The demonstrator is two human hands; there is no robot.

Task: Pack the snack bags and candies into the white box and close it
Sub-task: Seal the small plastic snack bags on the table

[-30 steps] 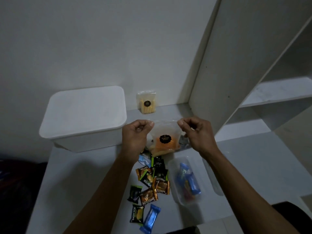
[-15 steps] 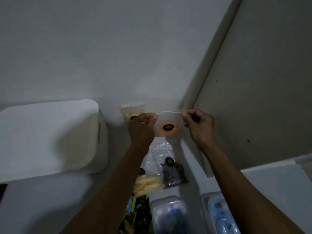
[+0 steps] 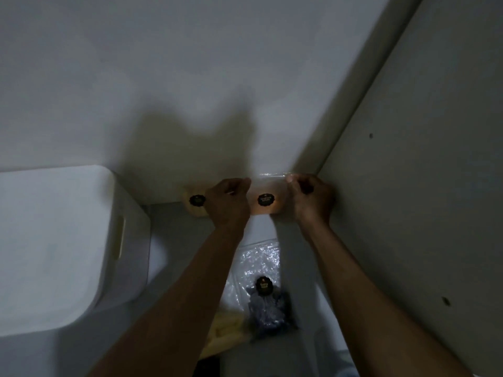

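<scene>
Pinching orange snack bag [image 3: 265, 200] top corners, left hand [image 3: 228, 200], right hand [image 3: 311, 198]

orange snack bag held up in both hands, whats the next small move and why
Probably carry the orange snack bag left toward the white box and free one hand to lift its lid. The left hand and right hand pinch the bag's top corners, holding it by the wall, and the box looks closed, so nothing can go in yet.
</scene>
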